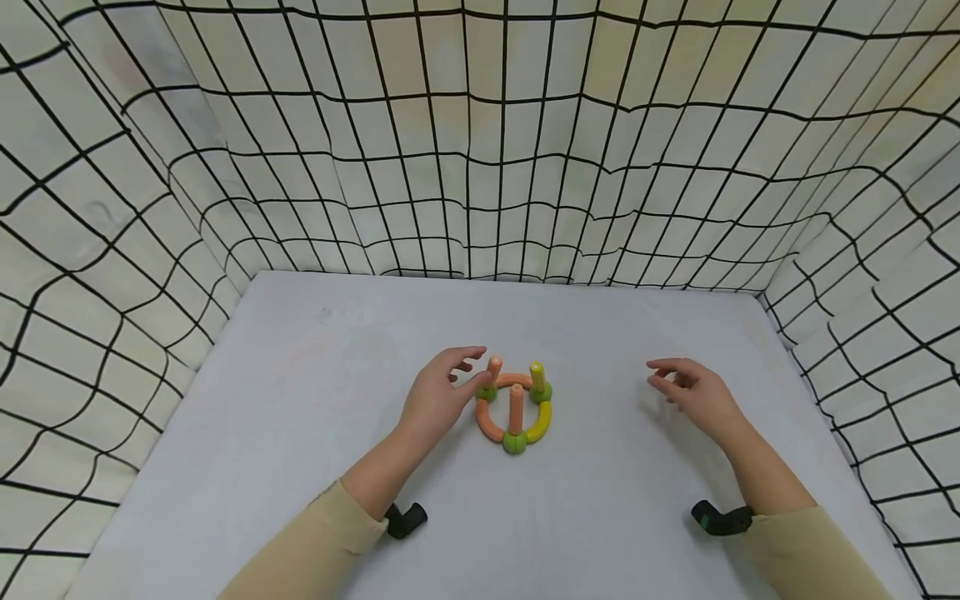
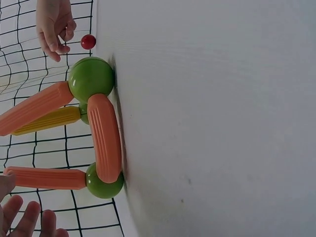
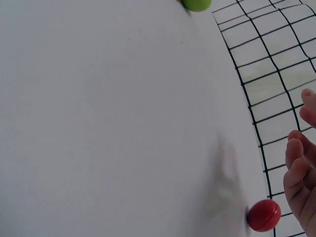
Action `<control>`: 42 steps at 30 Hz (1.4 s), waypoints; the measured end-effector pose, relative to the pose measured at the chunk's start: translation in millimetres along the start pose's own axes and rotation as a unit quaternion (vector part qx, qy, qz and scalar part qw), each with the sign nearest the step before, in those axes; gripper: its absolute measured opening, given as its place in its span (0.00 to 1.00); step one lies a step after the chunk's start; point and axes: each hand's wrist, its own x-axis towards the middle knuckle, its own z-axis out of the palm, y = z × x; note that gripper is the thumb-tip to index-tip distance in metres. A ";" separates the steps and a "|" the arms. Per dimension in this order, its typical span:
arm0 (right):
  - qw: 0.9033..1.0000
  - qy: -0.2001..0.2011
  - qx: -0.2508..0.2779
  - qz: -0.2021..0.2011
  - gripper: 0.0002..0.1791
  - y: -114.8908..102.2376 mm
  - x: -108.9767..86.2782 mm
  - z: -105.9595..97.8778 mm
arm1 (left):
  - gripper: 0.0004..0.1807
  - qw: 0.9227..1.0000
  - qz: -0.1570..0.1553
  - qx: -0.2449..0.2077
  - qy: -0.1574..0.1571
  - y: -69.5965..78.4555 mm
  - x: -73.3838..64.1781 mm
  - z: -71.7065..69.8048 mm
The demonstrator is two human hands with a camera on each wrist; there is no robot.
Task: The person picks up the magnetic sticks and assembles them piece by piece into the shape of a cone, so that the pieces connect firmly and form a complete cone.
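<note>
A ring of curved sticks lies on the white table, two orange and one yellow curved stick (image 1: 542, 423), joined by green balls. From the balls rise two orange sticks and a yellow stick (image 1: 537, 377). My left hand (image 1: 442, 390) is at the ring's left side, fingers apart, its thumb by the top of the left orange stick (image 2: 47, 178); whether it touches is unclear. Off to the right, my right hand (image 1: 693, 393) hovers over the table with loosely bent fingers and nothing in them. A red ball (image 3: 264, 215) lies near it, hidden in the head view.
Black netting (image 1: 468, 158) over pale walls closes off the back and both sides of the table (image 1: 337, 358). A dark wrist device (image 1: 722, 518) sits at the right cuff and a similar one (image 1: 407, 522) at the left.
</note>
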 end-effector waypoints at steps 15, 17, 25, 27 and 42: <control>0.997 0.034 -0.022 0.068 0.37 33.3 -1.2 -38.6 | 0.24 1.000 -0.015 -0.011 -0.010 7.8 3.5 3.5; 0.996 0.025 -0.024 0.080 0.38 37.4 0.8 -37.9 | 0.23 1.000 -0.012 -0.009 -0.015 8.1 3.5 4.0; 0.995 -0.004 -0.026 0.095 0.37 47.1 6.8 -33.1 | 0.20 1.000 0.007 -0.012 -0.022 9.5 2.6 4.4; 0.995 -0.005 -0.028 0.095 0.36 47.2 7.6 -31.9 | 0.20 1.000 0.011 -0.015 -0.023 9.3 1.8 4.1; 0.995 -0.001 -0.044 0.092 0.33 53.1 10.6 -26.3 | 0.19 1.000 0.013 -0.013 -0.024 8.0 2.2 6.9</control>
